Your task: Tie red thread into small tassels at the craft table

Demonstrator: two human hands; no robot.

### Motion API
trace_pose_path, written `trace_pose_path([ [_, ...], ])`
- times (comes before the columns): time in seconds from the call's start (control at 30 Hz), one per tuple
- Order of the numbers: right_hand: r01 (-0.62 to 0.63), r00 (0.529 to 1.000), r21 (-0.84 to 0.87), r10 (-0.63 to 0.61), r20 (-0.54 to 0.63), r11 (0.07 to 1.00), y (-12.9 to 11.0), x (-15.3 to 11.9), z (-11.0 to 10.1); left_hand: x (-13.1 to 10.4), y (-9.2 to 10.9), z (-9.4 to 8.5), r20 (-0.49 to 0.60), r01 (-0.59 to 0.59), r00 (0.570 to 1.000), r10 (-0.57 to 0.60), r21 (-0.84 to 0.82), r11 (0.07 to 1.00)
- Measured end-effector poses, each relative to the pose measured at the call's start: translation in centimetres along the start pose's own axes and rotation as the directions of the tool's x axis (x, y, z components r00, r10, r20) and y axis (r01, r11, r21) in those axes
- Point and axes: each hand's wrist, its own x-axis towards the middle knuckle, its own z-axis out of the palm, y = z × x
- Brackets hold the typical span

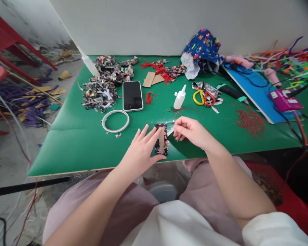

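My left hand (143,148) lies with spread fingers at the left edge of a small patterned fabric piece (165,145). A strip of brown cardboard (161,141) rests on that fabric, near the table's front edge. Just right of it, my right hand (191,132) pinches a narrow white strip (170,131), its free end close to the fabric. Beyond the right hand stands a small white squeeze bottle (179,98) with a pointed nozzle. A roll of white tape (115,121) lies flat to the left of the left hand.
A phone (132,96) lies behind the tape, beside heaped fabric pieces (100,92). Scissors (203,97), a black-and-teal tool (231,92), red threads (250,119) and a blue board (248,89) occupy the right. Cables cross the green table's (74,147) right end.
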Motion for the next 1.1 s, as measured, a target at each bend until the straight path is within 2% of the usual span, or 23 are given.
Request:
trace_pose_path([
  [0.13,0.005,1.000,0.015,-0.005,0.010,1.000,0.1,0.1,0.1,0.8,-0.8,-0.8,0.077,-0.020,0.997,0.025,-0.065,0.998],
  [0.2,0.009,1.000,0.012,-0.009,0.022,1.000,0.1,0.0,0.3,1.0,-1.2,-1.4,0.069,-0.020,0.997,0.024,-0.056,0.998],
  [0.3,0.020,0.999,-0.029,-0.019,0.028,0.999,0.1,0.0,0.8,0.6,-1.8,-2.2,-0.015,-0.033,0.999,0.033,-0.002,0.999],
  [0.4,0.052,0.998,-0.079,-0.049,0.037,0.996,0.0,0.3,1.6,-0.4,-2.2,-2.5,-0.182,0.005,0.983,0.006,0.061,0.998],
  [0.5,0.060,0.997,-0.124,-0.053,0.063,0.990,0.1,0.8,2.4,-1.6,-2.3,-2.1,-0.295,0.010,0.955,0.019,0.097,0.995],
  [0.67,0.055,0.995,-0.188,-0.039,0.088,0.981,0.6,1.3,3.0,-2.8,-1.7,-0.3,-0.344,-0.156,0.921,0.180,0.095,0.983],
  [0.77,0.068,0.994,-0.240,-0.046,0.099,0.968,0.7,1.4,3.0,-2.9,-1.3,0.2,-0.386,-0.201,0.895,0.224,0.100,0.974],
  [1.1,0.070,0.996,-0.340,-0.043,0.084,0.938,1.0,1.5,3.2,-2.5,-1.0,0.4,-0.392,-0.188,0.894,0.219,0.116,0.975],
])
